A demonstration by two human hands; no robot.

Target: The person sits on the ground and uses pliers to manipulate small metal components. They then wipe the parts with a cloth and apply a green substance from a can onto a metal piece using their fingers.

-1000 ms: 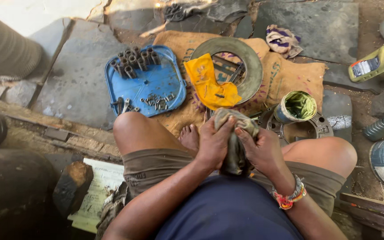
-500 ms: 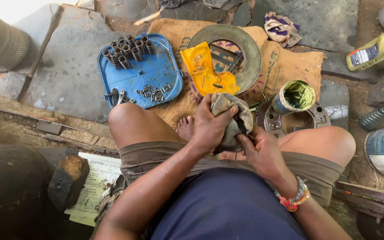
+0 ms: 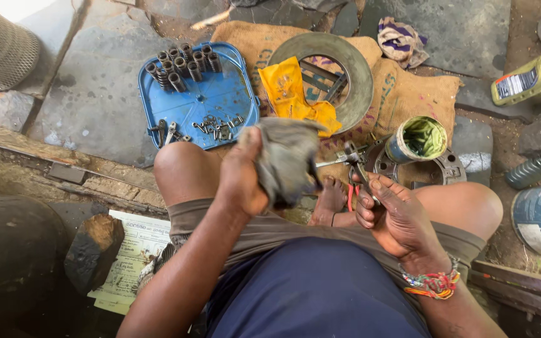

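Left hand [image 3: 240, 178] grip clenched on grey rag [image 3: 289, 159]; right hand [image 3: 392, 213] grip grasping 1 small metal part [image 3: 353, 156] beside it.

Your left hand [image 3: 242, 178] grips a crumpled grey rag [image 3: 289, 159] above your knee. Your right hand [image 3: 392, 213] closes on small red-handled metal pliers [image 3: 353, 164]. Just beyond lie a blue plastic tray of steel springs [image 3: 220, 94] and a yellow cloth [image 3: 292, 94] on brown sacking [image 3: 408, 94].
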